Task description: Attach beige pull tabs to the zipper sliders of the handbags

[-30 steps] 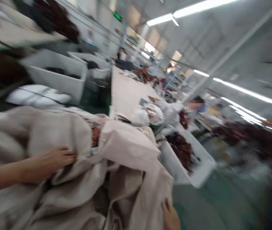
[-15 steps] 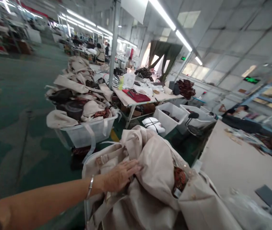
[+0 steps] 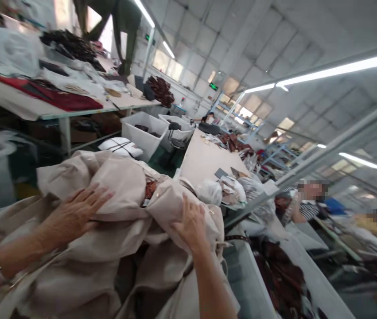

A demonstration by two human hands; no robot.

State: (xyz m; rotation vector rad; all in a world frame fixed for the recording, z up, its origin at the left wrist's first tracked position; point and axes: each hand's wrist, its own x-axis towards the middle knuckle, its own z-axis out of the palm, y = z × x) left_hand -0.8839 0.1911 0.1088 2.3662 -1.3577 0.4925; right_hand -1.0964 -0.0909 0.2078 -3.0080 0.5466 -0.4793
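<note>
A heap of beige leather-like bags (image 3: pixel 122 179) fills the foreground below me. My left hand (image 3: pixel 77 210), with a silver bracelet at the wrist, lies flat on the heap, fingers stretched out. On another beige piece (image 3: pixel 165 201) to the right rests my right hand (image 3: pixel 191 223), its fingers extended and thumb apart. Neither hand visibly grips the material. Between the two pieces, orange-brown patterned cloth (image 3: pixel 150 188) peeks out. The container under the heap is mostly hidden.
A white bin (image 3: pixel 251 270) at right contains dark brown material (image 3: pixel 281 279). A pale table (image 3: pixel 198 155) extends ahead; a table with a red piece (image 3: pixel 55 95) stands left. A slanted metal bar (image 3: pixel 294 173) crosses the right. A person in stripes (image 3: pixel 308 208) sits beyond.
The view has swung right and closer to the heap. My right hand has come into view on the beige material. My left hand is still on the heap.
</note>
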